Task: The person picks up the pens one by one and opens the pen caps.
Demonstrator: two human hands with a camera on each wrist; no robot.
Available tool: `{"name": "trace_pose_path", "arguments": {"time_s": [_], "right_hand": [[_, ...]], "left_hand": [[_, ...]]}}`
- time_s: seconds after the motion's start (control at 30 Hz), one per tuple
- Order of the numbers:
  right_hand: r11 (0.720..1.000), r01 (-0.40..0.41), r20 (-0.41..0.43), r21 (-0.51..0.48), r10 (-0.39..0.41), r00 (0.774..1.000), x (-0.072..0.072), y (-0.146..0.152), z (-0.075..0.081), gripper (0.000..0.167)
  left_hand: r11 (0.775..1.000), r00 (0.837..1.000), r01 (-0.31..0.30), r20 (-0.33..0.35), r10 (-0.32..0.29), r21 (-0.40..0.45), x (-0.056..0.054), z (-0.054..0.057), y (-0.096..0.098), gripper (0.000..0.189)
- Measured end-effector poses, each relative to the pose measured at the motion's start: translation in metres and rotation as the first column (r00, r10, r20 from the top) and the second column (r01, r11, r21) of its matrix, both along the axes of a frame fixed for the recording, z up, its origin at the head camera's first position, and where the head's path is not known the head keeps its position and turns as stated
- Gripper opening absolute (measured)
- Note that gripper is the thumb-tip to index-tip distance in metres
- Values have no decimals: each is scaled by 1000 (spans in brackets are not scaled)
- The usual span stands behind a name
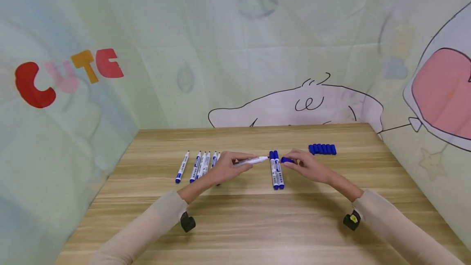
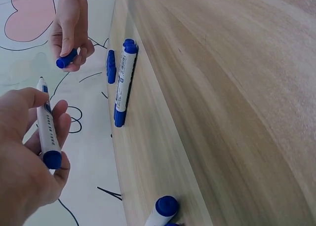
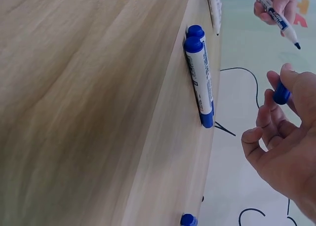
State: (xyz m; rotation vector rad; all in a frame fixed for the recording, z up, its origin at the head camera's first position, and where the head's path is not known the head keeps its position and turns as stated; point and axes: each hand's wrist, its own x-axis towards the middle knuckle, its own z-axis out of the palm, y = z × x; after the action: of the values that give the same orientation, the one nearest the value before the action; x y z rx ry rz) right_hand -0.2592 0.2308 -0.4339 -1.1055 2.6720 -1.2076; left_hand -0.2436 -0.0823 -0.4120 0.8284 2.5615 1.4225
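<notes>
Bare-tipped marker in one hand, blue cap in the other

The left hand [image 1: 229, 167] has its grip closed round a white marker [image 1: 256, 160], thumb on one side and fingers on the other, above the middle of the desk [image 1: 228, 232]. The marker's bare dark tip points toward the desk's right edge, and its blue end sits back by the palm. The right hand [image 1: 310, 166] has a narrow grip, pinching a blue cap [image 1: 288, 160] between thumb and fingertips. Cap and tip are apart.

Below the gap between the hands lie two capped markers [image 1: 275, 171], side by side and touching, their caps toward the far edge. Toward the left edge, more uncapped markers [image 1: 182, 167] lie with tips to the far edge; the left hand hides some of them, so their count is unclear. A row of blue caps [image 1: 322, 149] lies near the far right corner. Behind the far edge hangs a printed cloth [image 1: 176, 15].
</notes>
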Motion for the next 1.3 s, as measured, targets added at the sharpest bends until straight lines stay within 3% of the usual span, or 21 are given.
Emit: {"name": "trace_pose_path", "arguments": {"time_s": [0.2, 0.5, 0.63, 0.8, 1.0, 1.3], "right_hand": [[999, 33, -16, -27, -33, 999, 3, 2, -3, 19], [996, 78, 45, -35, -76, 996, 3, -6, -11, 21], [995, 89, 37, -38, -87, 995, 4, -3, -11, 19], [996, 91, 34, -25, -90, 995, 4, 5, -9, 19], [997, 77, 20, -22, -76, 997, 5, 7, -8, 17], [996, 87, 20, -27, -86, 996, 4, 9, -13, 17]], "left_hand": [[999, 999, -32, -13, 32, -22, -2, -2, -1, 31], [996, 996, -83, 42, 83, 10, 1, -1, -9, 36], [997, 996, -79, 50, 77, 27, -1, -4, -7, 38], [993, 992, -121, 37, 120, 16, -3, -7, -1, 41], [981, 980, -196, -19, 196, -1, -4, -7, -2, 40], [958, 957, -287, -40, 287, -1, -6, -10, -2, 36]]}}
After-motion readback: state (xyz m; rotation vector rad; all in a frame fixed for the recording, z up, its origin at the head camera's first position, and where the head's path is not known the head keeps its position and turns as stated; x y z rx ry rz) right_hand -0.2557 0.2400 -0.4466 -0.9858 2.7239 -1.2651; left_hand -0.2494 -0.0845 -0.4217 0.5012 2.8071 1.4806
